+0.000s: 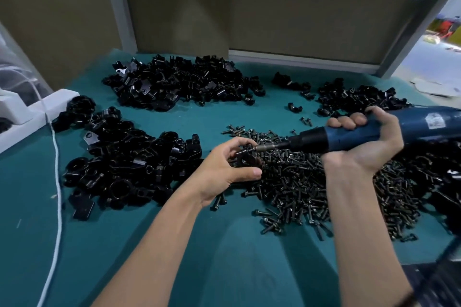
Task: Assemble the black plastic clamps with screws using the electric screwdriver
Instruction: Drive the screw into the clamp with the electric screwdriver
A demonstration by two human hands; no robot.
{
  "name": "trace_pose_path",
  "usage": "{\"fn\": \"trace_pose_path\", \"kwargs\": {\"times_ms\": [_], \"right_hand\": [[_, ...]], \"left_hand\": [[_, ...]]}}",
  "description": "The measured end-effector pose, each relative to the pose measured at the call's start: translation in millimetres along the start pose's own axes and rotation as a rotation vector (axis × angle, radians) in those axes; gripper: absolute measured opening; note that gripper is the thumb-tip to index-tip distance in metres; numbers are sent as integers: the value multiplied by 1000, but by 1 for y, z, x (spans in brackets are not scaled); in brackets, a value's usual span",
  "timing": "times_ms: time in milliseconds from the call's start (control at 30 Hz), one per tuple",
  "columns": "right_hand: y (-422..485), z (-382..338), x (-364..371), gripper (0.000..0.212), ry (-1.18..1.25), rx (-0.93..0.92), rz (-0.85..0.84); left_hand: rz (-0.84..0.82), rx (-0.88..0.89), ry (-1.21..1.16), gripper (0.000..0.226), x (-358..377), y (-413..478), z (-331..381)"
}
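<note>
A teal-covered desk (124, 244) stands in front of brown panels (174, 7) set in a grey frame. Black plastic clamp parts lie on it in heaps: a far pile (179, 85) near the panels, a near-left pile (124, 164), and a smaller far-right pile (359, 97). One loose clamp piece (294, 107) lies apart between the far piles. A broad heap of dark screws (299, 182) spreads across the middle and right of the desk.

The left hand (229, 164) hovers over the left edge of the screw heap. Its grip is closed, with thumb below and fingers curled above, around a black clamp (245, 161). The right hand (366, 142) has its grip wrapped fully round the blue body of the electric screwdriver (349, 136), which lies nearly level and points left. Its metal bit (268, 147) reaches the held clamp at the left fingertips. It seems to meet a screw there, though that spot is too blurred to be sure.

A white cord (56, 157) runs down the left side of the desk, past a white foam block (37, 112) at the left edge.
</note>
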State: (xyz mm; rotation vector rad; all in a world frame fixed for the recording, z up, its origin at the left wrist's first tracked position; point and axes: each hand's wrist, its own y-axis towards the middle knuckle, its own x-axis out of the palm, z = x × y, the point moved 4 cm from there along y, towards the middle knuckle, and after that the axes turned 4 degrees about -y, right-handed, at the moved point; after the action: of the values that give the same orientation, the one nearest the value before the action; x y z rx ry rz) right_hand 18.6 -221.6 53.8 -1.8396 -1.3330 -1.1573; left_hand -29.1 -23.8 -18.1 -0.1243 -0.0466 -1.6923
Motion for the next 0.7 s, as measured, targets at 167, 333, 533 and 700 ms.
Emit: {"fn": "trace_pose_path", "kwargs": {"times_ms": [167, 333, 533, 700], "right_hand": [[2, 0, -3, 26, 5, 9, 7], [2, 0, -11, 32, 2, 23, 31], [4, 1, -19, 24, 46, 52, 61], [3, 1, -24, 23, 62, 50, 71]], "left_hand": [[8, -5, 112, 48, 2, -4, 3], [-15, -7, 147, 46, 6, -4, 3], [-13, 21, 187, 45, 6, -4, 4], [-16, 29, 214, 46, 7, -4, 5]]}}
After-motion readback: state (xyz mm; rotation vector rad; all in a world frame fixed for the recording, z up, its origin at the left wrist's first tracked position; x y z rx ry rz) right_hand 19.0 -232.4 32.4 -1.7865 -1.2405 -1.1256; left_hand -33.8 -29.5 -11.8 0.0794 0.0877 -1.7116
